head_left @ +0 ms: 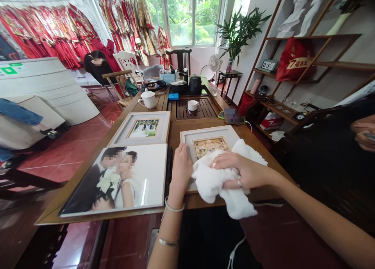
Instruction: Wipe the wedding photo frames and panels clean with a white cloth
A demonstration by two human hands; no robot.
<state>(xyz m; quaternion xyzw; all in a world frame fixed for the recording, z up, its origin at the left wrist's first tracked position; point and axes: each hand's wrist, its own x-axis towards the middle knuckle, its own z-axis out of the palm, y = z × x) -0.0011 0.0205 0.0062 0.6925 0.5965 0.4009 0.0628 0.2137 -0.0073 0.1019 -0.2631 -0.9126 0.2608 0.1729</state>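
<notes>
A picture frame with a pale wooden edge and light mat lies on the table in front of me. My left hand grips its left edge, the fingers closed over the rim. Bunched in my right hand is a white towel, pressed on the lower right of the frame. The towel hides much of the picture and hangs past the table's front edge. To the left lie a large glossy wedding photo panel and, behind it, a second framed photo.
On the wooden table stand a lidded white mug, a white cup, a blue box and a black kettle. A phone with a cable lies at the right. Another person's hand shows at far right.
</notes>
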